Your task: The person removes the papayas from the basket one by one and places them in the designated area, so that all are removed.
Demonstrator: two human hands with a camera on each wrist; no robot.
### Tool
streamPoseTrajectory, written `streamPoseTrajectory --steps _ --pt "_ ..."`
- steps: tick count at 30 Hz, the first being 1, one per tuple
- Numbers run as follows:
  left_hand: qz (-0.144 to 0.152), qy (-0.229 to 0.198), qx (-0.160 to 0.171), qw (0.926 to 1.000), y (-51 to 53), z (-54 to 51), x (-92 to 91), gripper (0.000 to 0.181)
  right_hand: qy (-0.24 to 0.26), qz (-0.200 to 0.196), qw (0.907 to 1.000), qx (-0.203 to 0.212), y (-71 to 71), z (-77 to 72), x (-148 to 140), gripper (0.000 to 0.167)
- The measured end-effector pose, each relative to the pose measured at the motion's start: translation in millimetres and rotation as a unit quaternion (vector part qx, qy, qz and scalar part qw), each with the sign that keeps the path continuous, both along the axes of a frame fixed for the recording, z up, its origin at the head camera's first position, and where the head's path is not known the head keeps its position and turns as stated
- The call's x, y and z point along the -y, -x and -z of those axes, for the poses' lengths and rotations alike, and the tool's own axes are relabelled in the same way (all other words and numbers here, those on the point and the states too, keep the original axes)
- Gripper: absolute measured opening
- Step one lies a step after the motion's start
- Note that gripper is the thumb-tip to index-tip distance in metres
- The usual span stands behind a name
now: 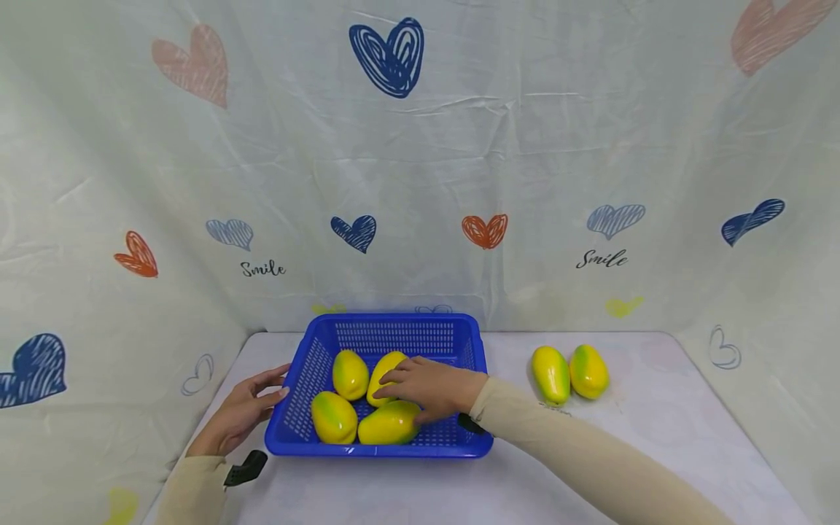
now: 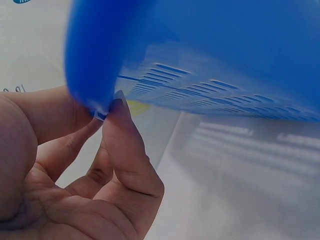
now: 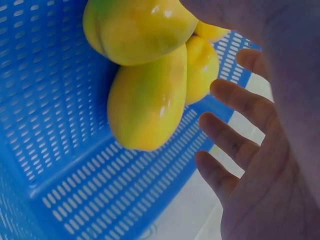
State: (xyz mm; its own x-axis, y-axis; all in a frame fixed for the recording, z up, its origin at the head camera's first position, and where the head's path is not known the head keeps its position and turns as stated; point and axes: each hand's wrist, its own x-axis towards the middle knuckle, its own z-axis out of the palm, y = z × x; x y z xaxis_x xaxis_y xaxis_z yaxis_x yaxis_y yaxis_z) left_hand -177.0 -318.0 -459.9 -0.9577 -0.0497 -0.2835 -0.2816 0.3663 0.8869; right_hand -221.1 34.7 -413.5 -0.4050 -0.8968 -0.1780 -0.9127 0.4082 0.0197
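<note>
A blue plastic basket (image 1: 380, 450) with slotted walls stands on the table and holds several yellow-green mangoes. My left hand (image 1: 243, 412) is at its left side; in the left wrist view, thumb and finger pinch the basket's rim (image 2: 95, 55). Over the mangoes inside reaches my right hand (image 1: 429, 386), partly covering the rear mango (image 1: 383, 368) and the end of the front one (image 1: 387, 423). The right wrist view shows loosely spread fingers (image 3: 235, 100) beside a mango (image 3: 147, 105), with nothing in their grasp. The right thumb's tip is hidden there.
Two more mangoes lie side by side on the table right of the basket, one long mango (image 1: 551, 375) and one rounder mango (image 1: 589, 372). A white curtain (image 1: 420, 175) printed with hearts hangs behind the white table (image 1: 525, 481) and along its sides.
</note>
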Motion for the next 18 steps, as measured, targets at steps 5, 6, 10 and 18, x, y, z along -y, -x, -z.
streamPoseTrajectory --steps 5,6,10,18 --pt "-0.002 -0.001 0.001 1.0 -0.3 1.3 1.0 0.065 0.0 -0.01 0.9998 0.017 -1.7 3.9 6.8 0.068" --pt "-0.002 -0.002 0.001 1.0 -0.6 1.3 0.9 0.065 0.0 -0.011 0.9997 0.021 -2.0 4.4 7.6 0.068" --pt "0.001 -0.005 -0.001 1.0 -1.7 0.9 0.6 0.065 -0.003 -0.021 0.9993 0.031 -3.1 5.2 10.2 0.069" --pt "0.009 -0.009 -0.007 0.9999 -2.9 0.1 0.7 0.066 -0.021 -0.06 0.9979 0.014 -6.6 7.3 16.3 0.066"
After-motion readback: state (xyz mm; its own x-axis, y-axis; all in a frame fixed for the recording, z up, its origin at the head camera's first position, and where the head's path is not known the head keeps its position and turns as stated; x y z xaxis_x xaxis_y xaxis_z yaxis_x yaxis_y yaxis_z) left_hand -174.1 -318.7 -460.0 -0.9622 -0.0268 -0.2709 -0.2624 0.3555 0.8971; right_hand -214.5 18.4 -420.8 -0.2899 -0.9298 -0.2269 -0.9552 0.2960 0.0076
